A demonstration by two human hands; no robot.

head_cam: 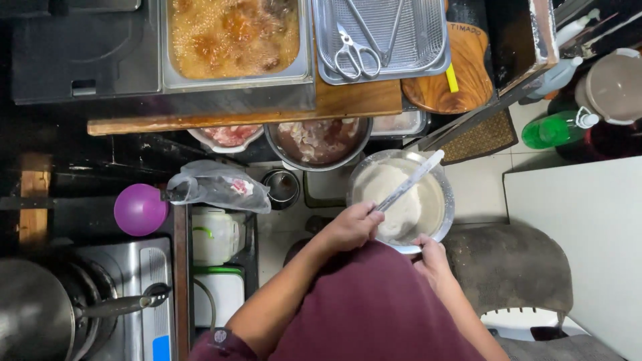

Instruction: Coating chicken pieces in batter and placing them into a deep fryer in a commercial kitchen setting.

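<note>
Your left hand (352, 227) clamps the tongs (409, 180) over the flour bowl (447, 194); your right hand (431, 253) grips its rim.

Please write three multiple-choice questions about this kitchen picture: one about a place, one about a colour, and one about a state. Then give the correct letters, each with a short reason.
1. Where do the scissors lie?
A. In the wire tray
B. In the metal bowl
C. On the floor

2. What colour is the round ball near the stove?
A. Green
B. Purple
C. White

3. What is the state of the oil in the fryer?
A. Cold and clear
B. Bubbling around food
C. Drained out

Answers:
1. A: the scissors rest inside the wire tray at the top, beside the fryer.
2. B: the ball is plainly purple.
3. B: the surface is foamy with bubbles around brown pieces.

Meanwhile the left hand holds tongs over the metal bowl of white flour, and the right hand touches its rim.
</note>
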